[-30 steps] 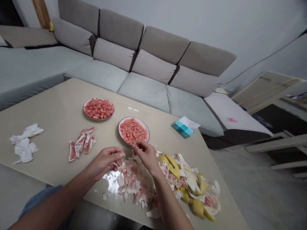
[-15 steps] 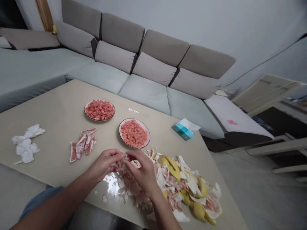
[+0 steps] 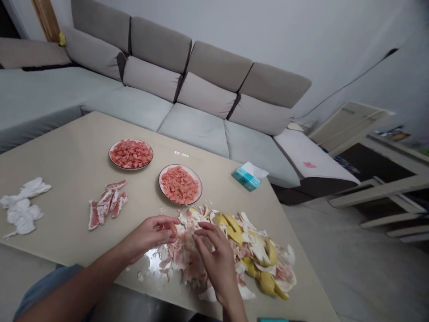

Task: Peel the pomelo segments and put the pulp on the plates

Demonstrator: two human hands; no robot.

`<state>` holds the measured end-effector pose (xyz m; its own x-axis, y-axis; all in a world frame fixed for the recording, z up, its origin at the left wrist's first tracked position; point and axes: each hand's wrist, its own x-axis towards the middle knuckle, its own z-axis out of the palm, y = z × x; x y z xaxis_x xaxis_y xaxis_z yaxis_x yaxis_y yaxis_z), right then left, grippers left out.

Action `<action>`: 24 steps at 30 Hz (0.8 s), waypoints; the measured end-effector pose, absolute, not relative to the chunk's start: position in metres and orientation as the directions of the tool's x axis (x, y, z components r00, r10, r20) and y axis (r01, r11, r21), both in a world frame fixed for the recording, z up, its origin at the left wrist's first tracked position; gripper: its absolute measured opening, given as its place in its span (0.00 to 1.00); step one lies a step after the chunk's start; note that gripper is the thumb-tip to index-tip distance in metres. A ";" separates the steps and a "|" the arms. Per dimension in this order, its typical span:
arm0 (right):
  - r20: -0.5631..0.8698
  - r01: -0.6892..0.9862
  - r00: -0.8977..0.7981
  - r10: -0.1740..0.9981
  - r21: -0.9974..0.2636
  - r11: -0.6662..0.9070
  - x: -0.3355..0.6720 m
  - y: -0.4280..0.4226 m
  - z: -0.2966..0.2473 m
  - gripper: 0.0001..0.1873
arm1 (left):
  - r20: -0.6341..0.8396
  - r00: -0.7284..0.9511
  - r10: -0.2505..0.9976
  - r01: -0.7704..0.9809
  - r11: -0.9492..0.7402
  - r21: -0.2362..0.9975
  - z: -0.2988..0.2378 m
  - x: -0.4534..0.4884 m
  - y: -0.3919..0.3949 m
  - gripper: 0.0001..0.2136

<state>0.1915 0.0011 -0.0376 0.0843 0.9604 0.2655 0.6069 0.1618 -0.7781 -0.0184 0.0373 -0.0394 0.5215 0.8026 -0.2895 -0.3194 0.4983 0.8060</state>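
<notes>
My left hand [image 3: 152,237] pinches a small reddish piece of pomelo flesh [image 3: 173,231] between thumb and fingers. To its right, my right hand [image 3: 216,255] hovers over the heap with thumb and fingers apart; I see nothing clearly held in it. Beneath both hands spreads a heap of pomelo peel and membrane scraps [image 3: 187,259], pink and white. Just beyond the hands, a dark-rimmed plate [image 3: 160,188] carries loose pomelo flesh [image 3: 180,184]. Several whole pomelo segments [image 3: 107,203] lie on the table left of my left hand.
A second plate [image 3: 111,162] of pomelo flesh stands farther back. Yellow rind pieces [image 3: 231,226] lie on the heap's right side. A blue tissue pack [image 3: 248,178] sits near the table's right edge, crumpled white tissues [image 3: 23,212] at the left. A grey sofa [image 3: 197,127] lines the far side.
My hands were together and have moved apart, the right one to the right. The reddish piece now shows in my left hand. The view has turned slightly to the right.
</notes>
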 end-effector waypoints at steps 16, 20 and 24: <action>-0.026 0.065 0.057 0.998 -0.997 -0.030 0.145 0.004 -0.037 0.07 | -0.208 0.479 0.853 -0.245 0.357 0.902 -0.042 -0.014 0.039 0.09; -0.123 -0.149 0.108 0.987 -0.983 -0.106 0.146 0.005 -0.048 0.09 | -0.194 0.480 0.856 -0.315 0.374 0.872 -0.036 -0.015 0.038 0.09; -0.221 -0.492 0.063 0.973 -0.855 -0.163 0.138 0.006 -0.055 0.10 | -0.207 0.463 0.862 -0.376 0.402 0.835 -0.034 -0.015 0.037 0.10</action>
